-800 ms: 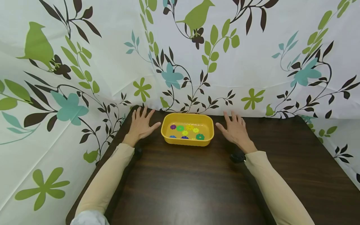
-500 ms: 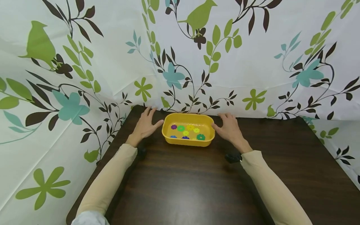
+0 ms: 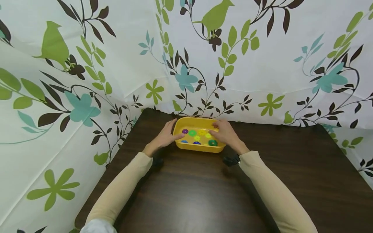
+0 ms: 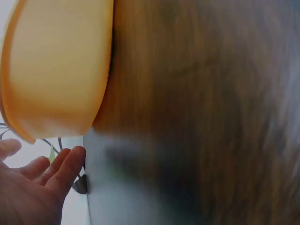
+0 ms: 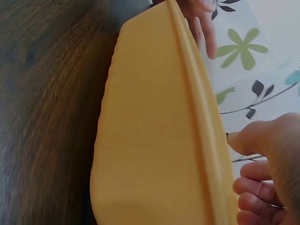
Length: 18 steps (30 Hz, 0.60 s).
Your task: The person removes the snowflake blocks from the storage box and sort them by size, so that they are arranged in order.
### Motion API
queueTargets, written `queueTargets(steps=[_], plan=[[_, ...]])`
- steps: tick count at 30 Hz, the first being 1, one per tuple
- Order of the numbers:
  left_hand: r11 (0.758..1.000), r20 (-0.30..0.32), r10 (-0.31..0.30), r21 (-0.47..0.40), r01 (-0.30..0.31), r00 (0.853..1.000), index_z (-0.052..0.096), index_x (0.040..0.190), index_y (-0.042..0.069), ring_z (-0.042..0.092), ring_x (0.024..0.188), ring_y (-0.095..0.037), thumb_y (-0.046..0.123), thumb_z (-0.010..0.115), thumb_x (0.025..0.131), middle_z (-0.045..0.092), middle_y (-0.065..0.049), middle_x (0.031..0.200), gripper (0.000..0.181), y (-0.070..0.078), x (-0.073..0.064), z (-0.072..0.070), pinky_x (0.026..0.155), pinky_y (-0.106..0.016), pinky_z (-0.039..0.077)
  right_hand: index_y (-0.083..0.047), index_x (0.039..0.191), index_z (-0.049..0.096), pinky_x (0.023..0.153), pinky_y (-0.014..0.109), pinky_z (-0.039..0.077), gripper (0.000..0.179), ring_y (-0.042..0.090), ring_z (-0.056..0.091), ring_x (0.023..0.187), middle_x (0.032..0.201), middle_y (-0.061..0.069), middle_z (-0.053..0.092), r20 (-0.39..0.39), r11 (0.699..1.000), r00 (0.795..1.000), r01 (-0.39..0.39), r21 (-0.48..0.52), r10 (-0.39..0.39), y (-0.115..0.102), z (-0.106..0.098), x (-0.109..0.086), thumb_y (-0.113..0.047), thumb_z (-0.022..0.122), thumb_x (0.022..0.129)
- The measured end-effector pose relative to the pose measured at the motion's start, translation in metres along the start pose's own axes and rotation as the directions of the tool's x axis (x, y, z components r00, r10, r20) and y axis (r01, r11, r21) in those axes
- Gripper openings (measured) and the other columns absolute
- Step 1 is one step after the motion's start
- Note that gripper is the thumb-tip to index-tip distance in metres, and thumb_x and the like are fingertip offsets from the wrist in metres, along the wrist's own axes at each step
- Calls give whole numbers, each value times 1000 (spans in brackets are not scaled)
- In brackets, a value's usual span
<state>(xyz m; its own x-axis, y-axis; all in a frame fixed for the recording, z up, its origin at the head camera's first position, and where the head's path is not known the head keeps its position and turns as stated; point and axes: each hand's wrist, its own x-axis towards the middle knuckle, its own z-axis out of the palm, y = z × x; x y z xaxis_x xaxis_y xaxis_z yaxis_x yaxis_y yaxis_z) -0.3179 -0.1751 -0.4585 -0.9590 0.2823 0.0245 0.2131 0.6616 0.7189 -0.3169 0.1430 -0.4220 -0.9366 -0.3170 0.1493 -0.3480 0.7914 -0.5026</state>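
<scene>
A yellow plastic basin (image 3: 199, 148) stands near the table's back edge. Inside it lie several small flower-shaped discs, among them a purple disc (image 3: 185, 131), a yellow disc (image 3: 197, 138) and a dark green disc (image 3: 210, 142). My left hand (image 3: 163, 137) is at the basin's left end, thumb reaching over the rim. The left wrist view shows its fingers (image 4: 68, 171) extended near the basin's end, not wrapped round it. Over the right end is my right hand (image 3: 228, 132), fingers loosely bent above the rim. Nothing shows between its thumb and fingers in the right wrist view.
The dark brown table (image 3: 186, 187) stretches out in front of and to the right of the basin. A white curtain (image 3: 256, 64) printed with leaves, birds and flowers hangs behind the table and along its left side.
Both hands have moved inward from beside the basin to its two ends. Their spread fingers have drawn closer together. The basin stays in place on the table; the head view has shifted slightly.
</scene>
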Motion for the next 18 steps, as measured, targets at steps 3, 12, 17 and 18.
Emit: queueTargets(steps=[3,12,17,18], plan=[[1000,14,-7,-30,7,1000,12,176,10,45,153,-43,57,78,94,25,-24,177,115,1,1,6,132,-60,36,8,139,69,110,57,56,49,43,66,127,136,27,71,53,1000,999,-9,-7,9,-3,6,7,-27,70,104],[999,9,9,-52,-8,1000,15,175,9,54,137,-39,50,87,87,36,-25,168,121,-1,3,14,127,-57,43,5,125,76,92,44,61,37,32,74,102,113,20,79,134,998,991,-22,-65,30,-6,27,32,-23,73,101],[997,13,12,-73,-11,1000,15,175,10,52,142,-43,48,89,86,35,-26,170,122,-1,1,14,129,-59,40,-2,100,70,71,34,43,20,22,53,77,85,9,57,201,992,975,-81,-100,100,-8,37,39,-21,74,100],[997,15,12,-76,-11,1000,15,175,10,52,142,-42,48,89,85,36,-26,170,122,-1,1,14,129,-59,40,-3,97,68,72,34,43,20,23,52,79,86,9,55,207,989,973,-82,-122,106,-8,39,40,-22,74,100]])
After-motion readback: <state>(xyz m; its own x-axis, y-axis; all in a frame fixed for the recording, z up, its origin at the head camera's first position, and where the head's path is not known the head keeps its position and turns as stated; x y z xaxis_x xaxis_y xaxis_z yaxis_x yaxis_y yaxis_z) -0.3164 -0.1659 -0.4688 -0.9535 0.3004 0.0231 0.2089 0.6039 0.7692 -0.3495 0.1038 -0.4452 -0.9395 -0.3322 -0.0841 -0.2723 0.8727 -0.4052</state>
